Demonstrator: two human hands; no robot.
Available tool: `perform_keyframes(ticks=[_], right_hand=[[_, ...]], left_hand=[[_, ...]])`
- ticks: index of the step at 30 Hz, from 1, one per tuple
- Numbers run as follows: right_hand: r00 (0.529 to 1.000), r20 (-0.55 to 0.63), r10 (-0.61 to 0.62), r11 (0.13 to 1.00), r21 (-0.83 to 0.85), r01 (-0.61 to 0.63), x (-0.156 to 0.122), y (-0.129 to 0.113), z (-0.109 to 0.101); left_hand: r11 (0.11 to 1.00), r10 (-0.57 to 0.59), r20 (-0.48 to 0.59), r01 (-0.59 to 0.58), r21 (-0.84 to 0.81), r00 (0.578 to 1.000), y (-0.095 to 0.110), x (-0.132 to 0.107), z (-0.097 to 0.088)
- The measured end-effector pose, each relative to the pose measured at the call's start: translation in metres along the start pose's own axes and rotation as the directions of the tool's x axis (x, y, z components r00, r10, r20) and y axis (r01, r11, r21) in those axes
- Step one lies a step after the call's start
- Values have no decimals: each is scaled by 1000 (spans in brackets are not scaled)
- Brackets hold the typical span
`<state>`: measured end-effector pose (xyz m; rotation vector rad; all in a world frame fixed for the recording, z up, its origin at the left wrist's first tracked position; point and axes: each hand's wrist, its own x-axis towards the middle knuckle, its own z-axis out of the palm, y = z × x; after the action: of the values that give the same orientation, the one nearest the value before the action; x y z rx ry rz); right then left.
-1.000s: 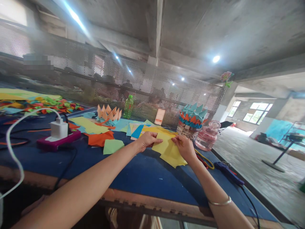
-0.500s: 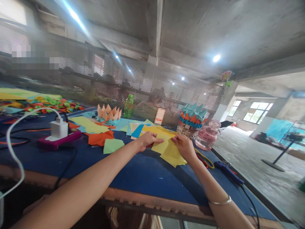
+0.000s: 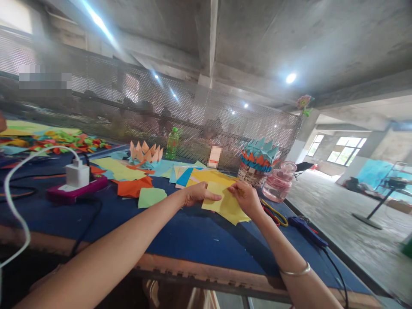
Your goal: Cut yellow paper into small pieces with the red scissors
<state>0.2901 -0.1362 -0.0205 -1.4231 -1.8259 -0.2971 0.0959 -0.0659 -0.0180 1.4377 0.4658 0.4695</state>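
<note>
Yellow paper [image 3: 214, 201] is held between my two hands above the blue table [image 3: 180, 234]. My left hand [image 3: 200, 193] pinches its left side, thumb lying on top and fingers hidden beneath. At the upper right edge my right hand [image 3: 246, 195] is closed on the paper with thumb and fingertips. More yellow paper [image 3: 233, 211] shows just below and behind the held piece; whether it is joined to it I cannot tell. Left of my left hand lie a light green sheet [image 3: 152, 197] and an orange sheet [image 3: 131, 187].
Yellow-handled scissors [image 3: 275, 212] and a blue corded tool [image 3: 307, 231] lie at the right. Behind stand a pink jar [image 3: 277, 185], a folded-paper piece [image 3: 259, 156], an orange paper crown [image 3: 145, 153] and a green bottle [image 3: 173, 143]. A purple power strip [image 3: 77, 191] with cables sits left.
My left hand and the held yellow paper have turned and shifted slightly, the paper now overlapping the yellow sheets below more. My right hand stays nearly in place.
</note>
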Motion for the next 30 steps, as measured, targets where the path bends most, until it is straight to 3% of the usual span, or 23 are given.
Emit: perform_keyframes(ticks=[10,30], right_hand=[[1000,2,-26,1000,-13,26,0,3,3],[1000,-7,-16,1000,-19,16,-1,2,4]], left_hand=[[993,28,97,-39,108,995,-9,1,1],[986,21,53,-29,162,998,-3,-3,7]])
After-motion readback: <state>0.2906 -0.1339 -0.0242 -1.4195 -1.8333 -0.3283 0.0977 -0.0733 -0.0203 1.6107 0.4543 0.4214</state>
